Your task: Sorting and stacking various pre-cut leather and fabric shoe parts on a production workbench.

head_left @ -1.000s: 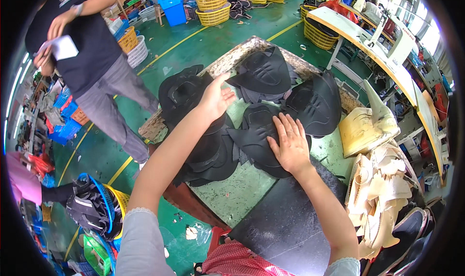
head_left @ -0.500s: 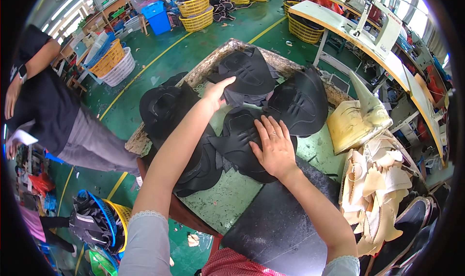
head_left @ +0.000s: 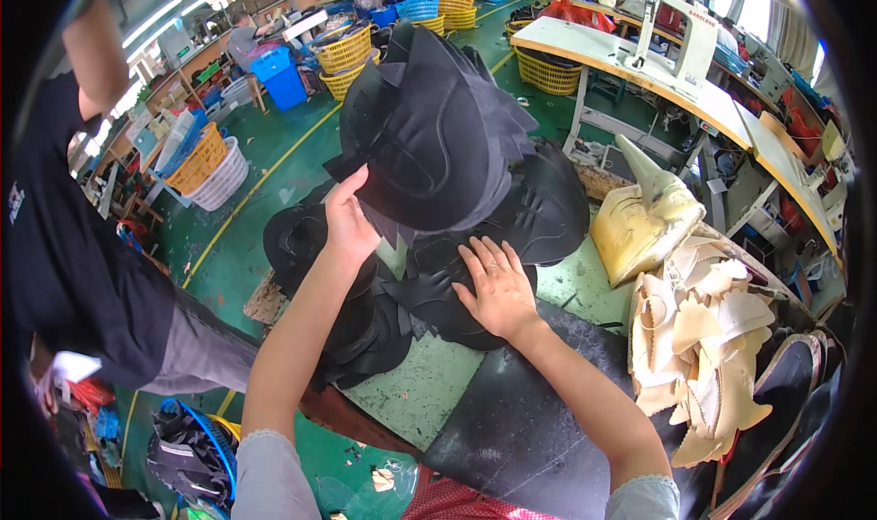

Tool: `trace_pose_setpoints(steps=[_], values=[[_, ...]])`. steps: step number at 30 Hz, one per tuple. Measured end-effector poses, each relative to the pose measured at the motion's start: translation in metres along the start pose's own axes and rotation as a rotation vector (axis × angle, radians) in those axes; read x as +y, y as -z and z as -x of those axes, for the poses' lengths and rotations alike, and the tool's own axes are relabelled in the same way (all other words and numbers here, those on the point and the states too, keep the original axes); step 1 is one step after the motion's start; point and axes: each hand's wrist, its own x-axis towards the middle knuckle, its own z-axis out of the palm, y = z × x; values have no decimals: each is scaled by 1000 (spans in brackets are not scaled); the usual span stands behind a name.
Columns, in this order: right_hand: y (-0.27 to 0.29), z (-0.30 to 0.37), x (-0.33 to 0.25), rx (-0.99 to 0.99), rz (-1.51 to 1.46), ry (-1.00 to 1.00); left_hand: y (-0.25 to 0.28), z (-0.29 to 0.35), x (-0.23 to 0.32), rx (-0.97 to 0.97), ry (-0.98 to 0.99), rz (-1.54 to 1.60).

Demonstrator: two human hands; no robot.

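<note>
The left hand (head_left: pixel 352 226), fingers clamped on the raised black shoe-upper stack (head_left: pixel 429 141), probably needed a firm grip while the right hand (head_left: pixel 498 294), fingers apart, rested on the lower stack (head_left: pixel 437 287).

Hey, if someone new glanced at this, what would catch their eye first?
Probably the stack of black pieces held up by the left hand, in the upper middle. Next, perhaps, the yellowed block with its pointed top, right of centre, and the heap of cream pieces below it. The right hand rests on another black stack near the centre.
</note>
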Motion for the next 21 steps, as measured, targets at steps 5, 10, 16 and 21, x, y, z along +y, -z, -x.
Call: trace_pose_setpoints(steps=[5,10,16,21], values=[[18,-2,-3,2,-84,-11,-6,18,-2,-169,67,15],[61,16,-1,233,-210,84,-29,33,-7,-198,107,-30],[89,56,18,257,-500,-117,-34,40,-18,-123,129,-57],[102,97,19,190,-914,-266,-57,54,-34,-120,222,-75]])
